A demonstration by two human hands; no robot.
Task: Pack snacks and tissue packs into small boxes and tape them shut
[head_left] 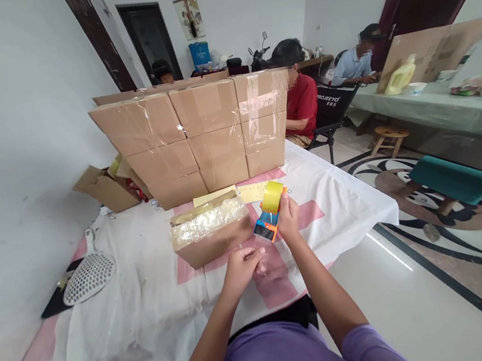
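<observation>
My right hand (288, 215) is closed around a tape dispenser (268, 223), orange and blue, carrying a roll of yellow tape (273, 197). The dispenser is tilted, its dark end pointing down and left. Just to its left, my left hand (244, 266) is pinched, with a small glossy bit of clear tape (261, 268) at its fingertips. In front of both hands lies a brown cardboard box (214, 243), its upper side covered with shiny clear tape and a flap edge showing at the back. The left hand is close to the box's front right corner.
Taped cardboard boxes (214, 129) form a stacked wall across the table (142, 283). A white perforated scoop (91, 276) and an open carton (108, 190) are at left. Yellow sheets (252, 192) lie behind the box. A person in red (304, 102) sits beyond; others are farther back.
</observation>
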